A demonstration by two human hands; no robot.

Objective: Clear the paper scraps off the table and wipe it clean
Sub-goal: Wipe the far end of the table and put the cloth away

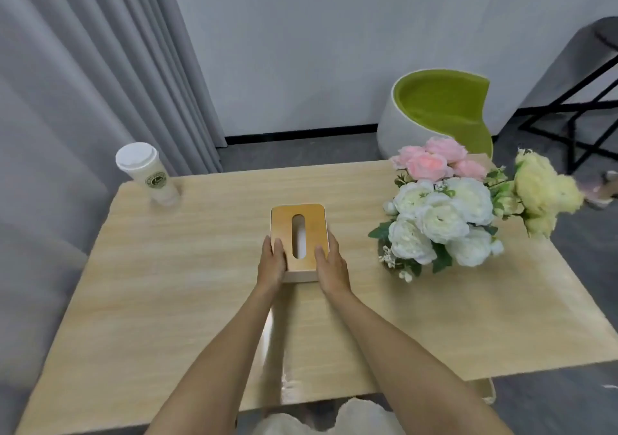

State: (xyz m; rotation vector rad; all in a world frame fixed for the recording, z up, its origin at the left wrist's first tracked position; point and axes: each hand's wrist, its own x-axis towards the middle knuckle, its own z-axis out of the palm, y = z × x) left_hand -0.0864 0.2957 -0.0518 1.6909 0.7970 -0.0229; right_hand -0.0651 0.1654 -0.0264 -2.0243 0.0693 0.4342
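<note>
Wood grain in a pale, smooth laminate covers the counter (167,284), which fills the lower two thirds of my view and carries a glossy streak of reflected light between the two forearms. At the centre of the frame sits the tissue box (307,215): a flat rectangular box with rounded corners, a honey-coloured wooden lid cut by a long oval slot, and a paler base below. Something white shows inside the slot.

I see the left grip (272,262) clasping the box's left side, thumb laid on the lid and fingers down the wall. The right grip (331,267) does the same on the right side, so both are closed on the box at its near end. From here I cannot tell whether the box rests on the counter or is just lifted.

At the upper left corner of the counter stands a tall white paper cup (147,175) with a domed lid and a round green logo, well apart from the box. To the right of the box is a bouquet (441,220) of full, ruffled blooms in white, pink and pale yellow with dark green leaves, near the right grip but not touching it.

Behind the counter, at upper right, is a rounded white shell chair (441,106) lined in lime green fabric. Grey pleated curtains (83,66) hang down the left of the frame.
</note>
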